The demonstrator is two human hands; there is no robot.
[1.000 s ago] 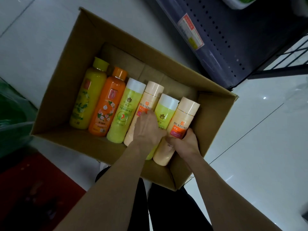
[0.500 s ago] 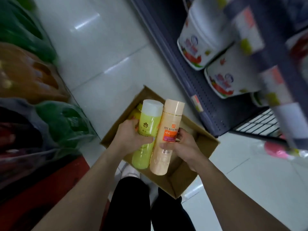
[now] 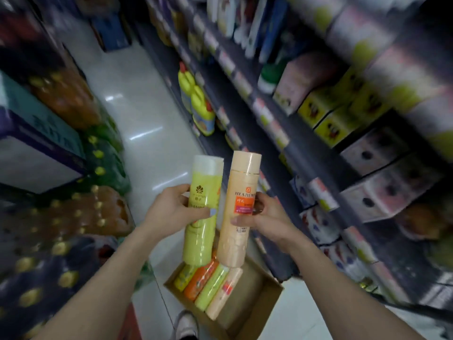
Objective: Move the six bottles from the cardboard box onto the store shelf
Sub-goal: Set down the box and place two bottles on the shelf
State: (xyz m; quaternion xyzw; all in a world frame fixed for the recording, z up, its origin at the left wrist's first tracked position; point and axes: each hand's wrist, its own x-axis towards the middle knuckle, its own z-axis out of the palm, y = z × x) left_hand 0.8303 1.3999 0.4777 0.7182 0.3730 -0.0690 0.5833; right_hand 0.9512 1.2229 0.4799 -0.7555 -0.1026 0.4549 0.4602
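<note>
From the head camera, the store shelf [image 3: 289,143] runs up the right side, its tiers crowded with yellow cartons [image 3: 326,116], pale boxes [image 3: 382,182] and yellow jugs [image 3: 196,104]; motion blur makes most labels unreadable. Stacked drink packs [image 3: 63,217] line the left of the aisle.

The left hand [image 3: 171,212] is wrapped around the lime-green bottle [image 3: 203,209], and the right hand [image 3: 264,219] is curled around the peach bottle [image 3: 239,207]. Both bottles are upright, side by side and just touching, held in the air above the cardboard box [image 3: 259,312]. Four bottles lie in a row in the box: yellow [image 3: 185,277], orange [image 3: 199,280], green [image 3: 212,288] and peach [image 3: 224,294].

Half a second ago the two bottles had only just cleared the box; now they are raised higher, and the camera looks up along the shelf instead of down at the floor.
</note>
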